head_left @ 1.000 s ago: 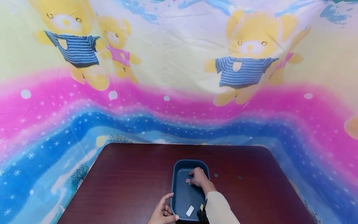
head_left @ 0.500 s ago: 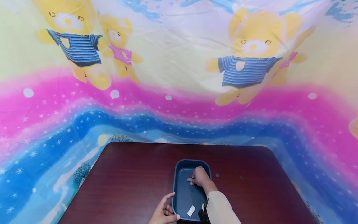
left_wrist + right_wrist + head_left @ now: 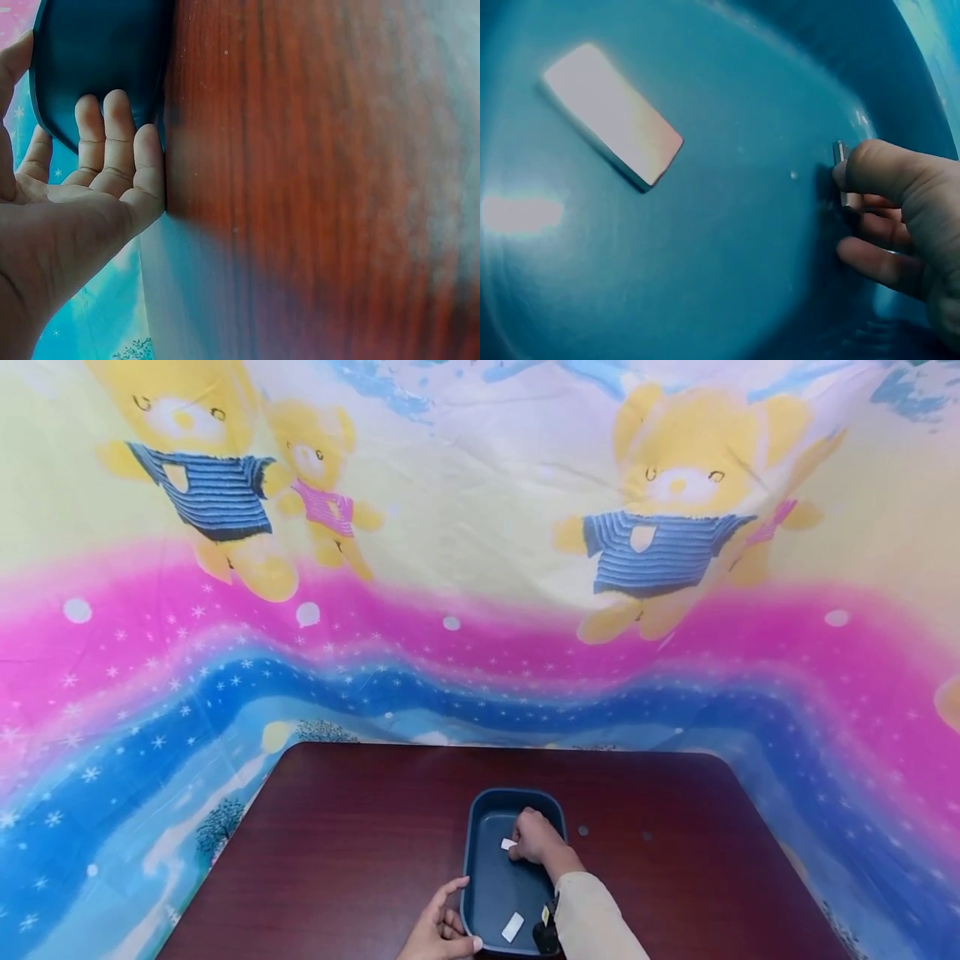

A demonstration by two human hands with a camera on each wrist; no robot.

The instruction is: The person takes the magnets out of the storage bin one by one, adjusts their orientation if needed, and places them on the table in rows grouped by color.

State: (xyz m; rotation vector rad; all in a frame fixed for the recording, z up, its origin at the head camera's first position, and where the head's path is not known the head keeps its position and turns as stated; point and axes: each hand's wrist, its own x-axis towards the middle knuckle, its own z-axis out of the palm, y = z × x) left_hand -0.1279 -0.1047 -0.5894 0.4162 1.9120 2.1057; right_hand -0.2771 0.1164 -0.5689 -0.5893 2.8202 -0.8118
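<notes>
A deep dark-blue tray (image 3: 487,885) with rounded corners stands on the table. My left hand (image 3: 438,927) grips its near left corner, thumb and index finger at the rim; in the left wrist view, curled fingers (image 3: 120,142) lie along its outer wall. Inside the far half, my right hand (image 3: 536,839) pinches a small, flat silvery bar (image 3: 839,161) between thumb and fingers, low over the bottom. That bar shows its thin edge in the right wrist view; the fingers hide part of it. A shiny pale rectangular block (image 3: 611,116) lies on the tray bottom, near end.
Two small round grey discs, a nearer disc (image 3: 583,831) and a farther disc (image 3: 647,836), lie on the brown table (image 3: 360,843) right of the tray. A curtain (image 3: 480,568) printed with bears hangs behind the table.
The bar in my right hand looked pinkish and now looks white, as the right fingers shift slightly. The left hand, tray and other block keep their places.
</notes>
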